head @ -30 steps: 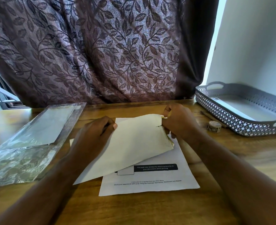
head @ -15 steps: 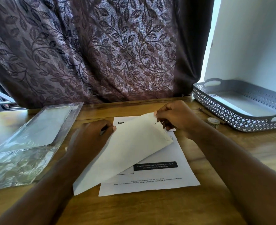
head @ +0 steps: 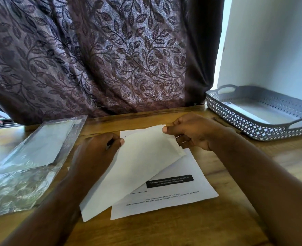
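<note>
**A:** How far along is the packing looking?

**B:** Early, I'd judge. Well to the left of the printed white paper sheet [head: 173, 199], a clear crinkled plastic sleeve [head: 22, 178] is lying on the brown wooden desk [head: 164, 231]. It is holding a flat pale stack [head: 45, 144], possibly more envelopes, though I cannot tell for sure.

**A:** And the hands?

**B:** The left hand [head: 96, 155] is sitting over the sheet's left edge, its fingers [head: 119, 140] pinching the left side of a plain white paper envelope [head: 134, 173]. The envelope is slanting across the sheet, its near corner hanging past the sheet's lower left corner. Over the sheet's far right corner, the right hand [head: 191, 133] is gripping the envelope's far end. Its thumb is lying on top and its fingers are curling beneath, seemingly working the mouth open.

**A:** So what is remaining?

**B:** Nearly everything, as I read it. The sheet is lying flat and unfolded beneath the envelope, so folding, inserting and sealing are all waiting.

**A:** Anything further right?

**B:** Well to the right of the sheet and further back, a grey perforated plastic tray [head: 232, 115] with handles is sitting on the desk. It is carrying one flat white piece [head: 264, 114] with a small label at its corner.
</note>
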Demonstrator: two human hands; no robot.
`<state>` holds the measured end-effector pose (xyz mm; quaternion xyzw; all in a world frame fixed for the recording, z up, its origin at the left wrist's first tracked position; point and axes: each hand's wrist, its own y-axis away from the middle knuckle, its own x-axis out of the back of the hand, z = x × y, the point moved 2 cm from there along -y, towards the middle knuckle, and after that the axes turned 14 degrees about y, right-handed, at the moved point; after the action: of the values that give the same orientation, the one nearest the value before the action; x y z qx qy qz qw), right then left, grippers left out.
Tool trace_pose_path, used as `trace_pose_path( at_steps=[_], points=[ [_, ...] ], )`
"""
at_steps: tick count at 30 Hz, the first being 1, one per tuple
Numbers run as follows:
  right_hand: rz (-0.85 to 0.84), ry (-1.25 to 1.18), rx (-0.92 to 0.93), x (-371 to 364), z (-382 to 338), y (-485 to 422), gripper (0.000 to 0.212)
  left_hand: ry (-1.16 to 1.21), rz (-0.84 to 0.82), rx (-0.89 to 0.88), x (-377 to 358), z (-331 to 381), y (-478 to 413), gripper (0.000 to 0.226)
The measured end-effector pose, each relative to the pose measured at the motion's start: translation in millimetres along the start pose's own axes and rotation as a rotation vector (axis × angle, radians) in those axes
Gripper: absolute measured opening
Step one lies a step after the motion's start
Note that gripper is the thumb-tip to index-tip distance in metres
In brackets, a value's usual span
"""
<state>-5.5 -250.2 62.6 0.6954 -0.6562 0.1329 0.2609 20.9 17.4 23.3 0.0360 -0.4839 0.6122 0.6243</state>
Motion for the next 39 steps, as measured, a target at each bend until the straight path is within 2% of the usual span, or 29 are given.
trace_pose_path(
  at_steps=[3, 7, 9, 12, 16, 20, 24, 28, 32, 36, 37, 39],
  points=[
    [0.114, 0.017, 0.071, 4, -4, -1, 0.025, 0.008, 0.041, -0.044, 4, 6, 1, 0.030],
    [0.068, -0.016, 0.086, 5, -8, 1, 0.017, 0.028, 0.097, -0.100, 9, 13, 4, 0.041],
    [0.054, -0.002, 0.097, 4, -9, 4, 0.027, 0.021, 0.124, -0.124, 12, 17, 5, 0.036],
    [0.123, 0.032, 0.115, 4, -12, 4, 0.046, -0.006, 0.164, -0.157, 16, 23, 5, 0.028],
    [0.187, 0.030, 0.116, 10, -13, 5, 0.036, 0.010, 0.171, -0.161, 17, 27, 7, 0.025],
    [0.022, -0.107, 0.072, 8, -10, 7, 0.027, 0.029, 0.127, -0.106, 15, 24, 6, 0.024],
    [-0.192, -0.164, 0.017, 5, -8, 13, 0.041, 0.047, 0.123, -0.104, 15, 22, 5, 0.021],
    [-0.305, -0.227, 0.048, -1, -4, 12, 0.052, 0.063, 0.079, -0.079, 17, 21, 5, 0.017],
    [-0.396, -0.222, 0.101, -2, -3, 12, 0.047, 0.081, 0.055, -0.089, 19, 16, 3, 0.027],
    [-0.394, -0.239, 0.065, -3, -2, 10, 0.048, 0.035, 0.069, -0.147, 21, 20, 4, 0.032],
    [-0.376, -0.252, 0.053, -4, -2, 10, 0.048, -0.019, 0.071, -0.187, 20, 23, 5, 0.039],
    [-0.317, -0.289, 0.044, -5, -4, 10, 0.042, -0.186, 0.037, -0.246, 17, 29, 7, 0.072]
  ],
)
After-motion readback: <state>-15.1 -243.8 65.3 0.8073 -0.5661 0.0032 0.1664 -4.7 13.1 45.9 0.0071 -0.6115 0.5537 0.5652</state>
